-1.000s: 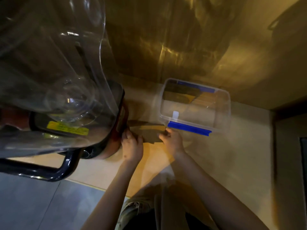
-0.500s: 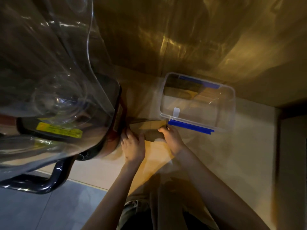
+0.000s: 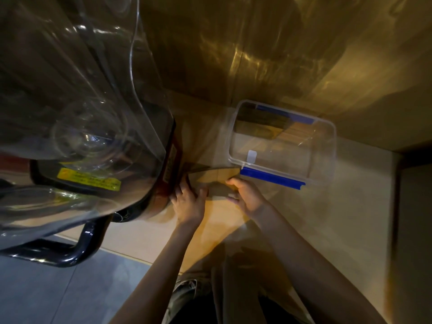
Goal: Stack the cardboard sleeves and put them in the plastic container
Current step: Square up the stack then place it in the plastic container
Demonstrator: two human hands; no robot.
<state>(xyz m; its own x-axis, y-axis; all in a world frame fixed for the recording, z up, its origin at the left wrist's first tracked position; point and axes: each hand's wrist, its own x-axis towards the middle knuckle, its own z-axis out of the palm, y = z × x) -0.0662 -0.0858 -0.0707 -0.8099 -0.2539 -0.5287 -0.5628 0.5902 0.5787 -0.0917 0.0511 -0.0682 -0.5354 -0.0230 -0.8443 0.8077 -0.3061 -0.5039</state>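
Observation:
Flat brown cardboard sleeves [image 3: 216,181] lie on the counter just in front of the clear plastic container [image 3: 327,146], which has blue clips on its near and far rims and stands open. My left hand [image 3: 189,202] presses on the left end of the sleeves. My right hand [image 3: 245,195] grips their right end, fingers curled over the edge. The sleeves' lower part is hidden under both hands. How many sleeves lie there I cannot tell.
A large machine with a clear plastic dome [image 3: 77,108], a yellow label and a black tubular handle [image 3: 77,249] crowds the left, touching the sleeves' left side. A shiny gold wall [image 3: 257,54] backs the pale counter [image 3: 327,218]. Grey floor shows at lower left.
Both hands stay on the sleeves; the right hand has shifted slightly down along their right end. The view has tilted a little.

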